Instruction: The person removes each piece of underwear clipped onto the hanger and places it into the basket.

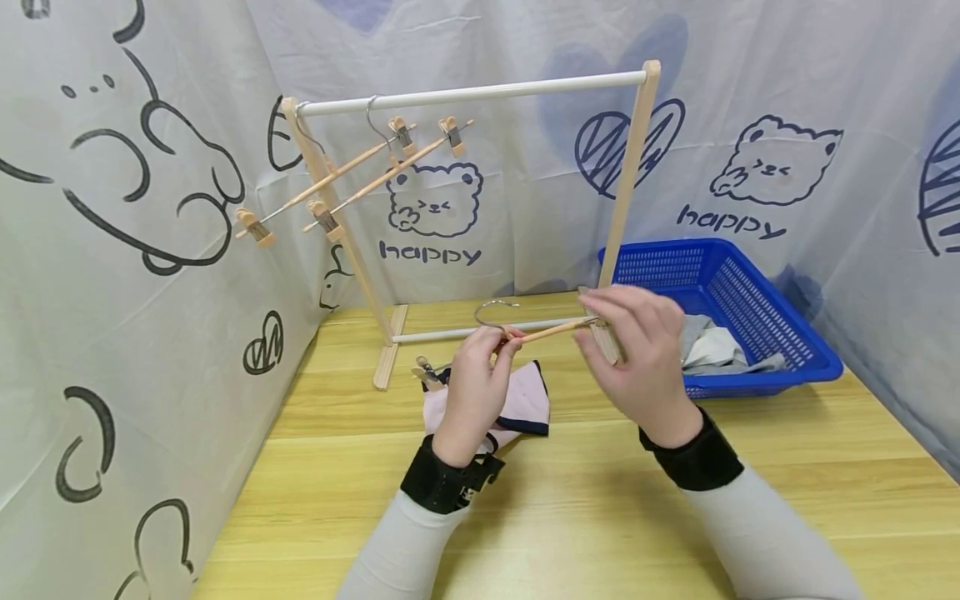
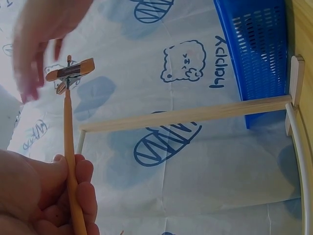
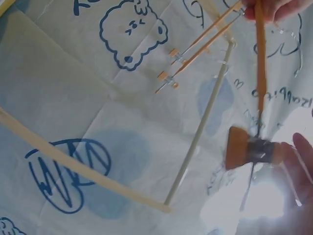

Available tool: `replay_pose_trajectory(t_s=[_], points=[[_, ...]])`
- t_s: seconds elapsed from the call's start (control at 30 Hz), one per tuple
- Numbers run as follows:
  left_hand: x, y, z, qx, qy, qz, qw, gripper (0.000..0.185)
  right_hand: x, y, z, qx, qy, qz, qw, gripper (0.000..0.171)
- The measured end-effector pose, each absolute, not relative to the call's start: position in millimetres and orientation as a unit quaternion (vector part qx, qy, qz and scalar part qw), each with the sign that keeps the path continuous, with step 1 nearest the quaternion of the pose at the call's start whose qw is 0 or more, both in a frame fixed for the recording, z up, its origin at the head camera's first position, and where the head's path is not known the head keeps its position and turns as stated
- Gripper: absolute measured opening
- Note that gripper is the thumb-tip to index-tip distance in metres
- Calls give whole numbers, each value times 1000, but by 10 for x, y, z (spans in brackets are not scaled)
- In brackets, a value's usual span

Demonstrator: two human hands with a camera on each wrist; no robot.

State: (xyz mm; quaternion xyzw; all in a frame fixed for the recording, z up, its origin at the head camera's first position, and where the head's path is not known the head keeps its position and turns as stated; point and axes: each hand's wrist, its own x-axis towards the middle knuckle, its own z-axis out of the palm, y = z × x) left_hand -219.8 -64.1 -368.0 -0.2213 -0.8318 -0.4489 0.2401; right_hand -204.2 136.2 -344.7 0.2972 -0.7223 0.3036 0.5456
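Observation:
In the head view my left hand pinches a wooden clip hanger at the middle of its bar, below the metal hook. The hanger's left clip overlaps the dark edge of a pink cloth with navy trim, partly hidden behind the hand. At the other end, the right clip shows in the left wrist view, with no cloth in it. My right hand is spread beside that clip, thumb and fingers apart; in the right wrist view its fingers are right at the clip's end.
A wooden rack with a white top rail stands at the back, with two clip hangers hung at its left. Behind the right hand is a blue basket holding grey and white cloths. Printed curtains surround the wooden table.

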Motion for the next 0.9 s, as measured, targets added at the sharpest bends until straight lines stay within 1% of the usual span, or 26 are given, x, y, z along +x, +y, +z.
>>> replay_pose_trajectory(t_s=[0.1, 0.23, 0.43, 0.67, 0.83, 0.9], points=[[-2198, -640, -3684, -225, -834, -443, 241, 16, -1986, 1259, -3473, 346, -705, 269, 558, 36], [-2196, -640, -3692, -229, -835, -437, 242, 17, -1911, 1174, -3527, 378, -725, 229, 529, 34], [-2185, -648, -3694, -233, -837, -432, 242, 16, -1894, 1103, -3611, 364, -775, 213, 471, 40], [-2171, -647, -3694, -236, -840, -427, 236, 15, -1910, 1071, -3659, 336, -808, 191, 444, 42], [-2173, -634, -3702, -241, -842, -425, 228, 14, -1953, 1082, -3685, 320, -826, 171, 432, 32], [-2172, -629, -3700, -243, -843, -424, 226, 14, -1971, 1087, -3697, 317, -830, 165, 428, 31]])
